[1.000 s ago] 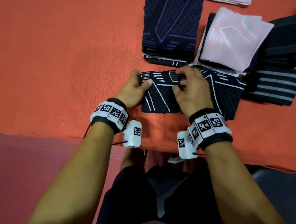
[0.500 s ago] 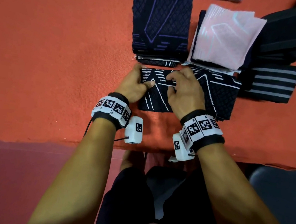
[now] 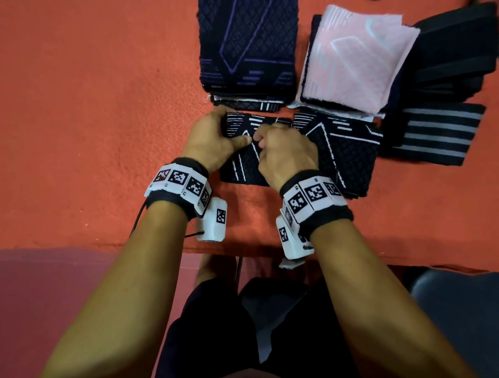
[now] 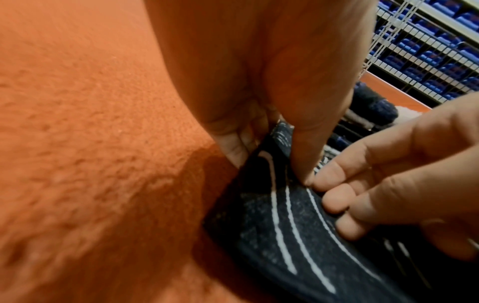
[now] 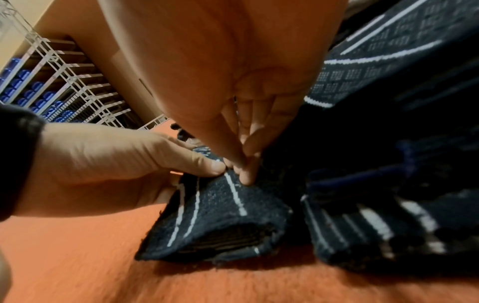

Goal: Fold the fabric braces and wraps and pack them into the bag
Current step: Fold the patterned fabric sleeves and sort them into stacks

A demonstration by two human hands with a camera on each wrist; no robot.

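Observation:
A folded dark brace with white lines (image 3: 246, 164) (image 4: 285, 235) (image 5: 220, 215) lies on the orange cloth near the front edge. My left hand (image 3: 213, 138) (image 4: 272, 147) grips its left edge, thumb on top and fingers under. My right hand (image 3: 281, 152) (image 5: 243, 162) pinches the upper layer beside the left thumb. A second brace of the same pattern (image 3: 344, 157) (image 5: 383, 205) lies right beside it, partly under my right wrist. No bag shows in any view.
Behind lie a dark stack with purple lines (image 3: 245, 42), a pink stack (image 3: 357, 60), black wraps (image 3: 453, 50) and a grey-striped wrap (image 3: 433, 130). The orange table's front edge (image 3: 75, 248) runs below my wrists. Wire shelving (image 4: 427, 51) with blue items stands beyond.
Both hands have drawn together toward the brace's left end. The left hand now wraps the fabric's edge and the right pinches beside its thumb. The view has shifted slightly.

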